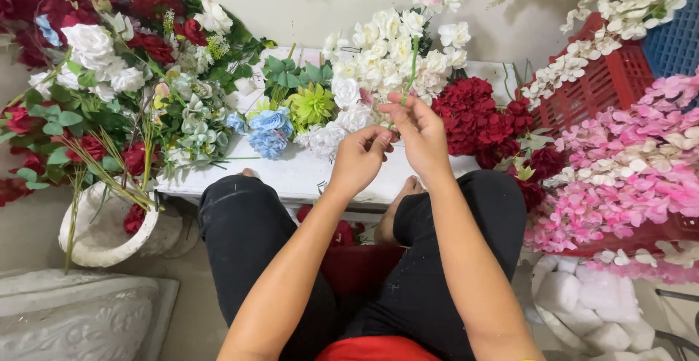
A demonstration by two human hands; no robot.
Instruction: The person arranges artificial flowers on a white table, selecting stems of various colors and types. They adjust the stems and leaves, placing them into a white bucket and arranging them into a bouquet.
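Note:
My right hand (pixel 420 131) pinches a thin green stem (pixel 413 62) that rises to a cluster of white artificial flowers (pixel 393 55). Just left of it, my left hand (pixel 360 158) is curled with its fingertips at the lower end of the same stem. Both hands hover above a low white bench (pixel 291 175). On the bench lie blue flowers (pixel 269 131), a green bloom (pixel 312 104) and dark red flowers (pixel 473 120). My knees in black trousers sit below the bench edge.
A white pot (pixel 102 233) with a red, white and green arrangement (pixel 95 62) stands at left. Pink blossoms (pixel 626 171) fill the right, with a red crate (pixel 604 84) and a blue crate (pixel 673 40) behind. White foam blocks (pixel 582 306) lie at lower right.

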